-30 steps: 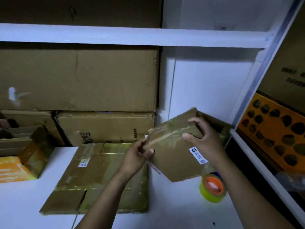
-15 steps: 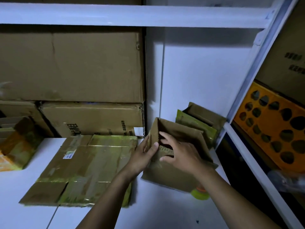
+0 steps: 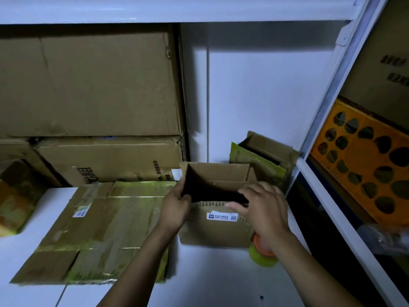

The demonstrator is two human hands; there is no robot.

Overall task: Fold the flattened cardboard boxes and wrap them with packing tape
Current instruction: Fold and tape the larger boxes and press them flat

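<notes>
Flattened cardboard boxes (image 3: 99, 229) are laid on the left half of a wide white shelf (image 3: 221, 284), and their near edge is set close to the shelf's front. Behind them a very big brown box (image 3: 88, 85) is stacked on a lower brown box (image 3: 106, 160), so the back left is filled nearly up to the board above. A small box (image 3: 217, 231) is stood open just right of the flat ones, close to the white rail (image 3: 329, 218) at the shelf's right edge. Another open box (image 3: 272, 149) is leaned in the back right corner. The small box's left wall is gripped by the left hand (image 3: 174, 207), with fingers curled round its top edge. Its near edge is pinched by the right hand (image 3: 265, 209), fingers inside and thumb outside. A roll of packing tape (image 3: 263, 257) is half hidden under the right wrist, beside the small box's near right corner. Bare shelf is left in front of the small box.
</notes>
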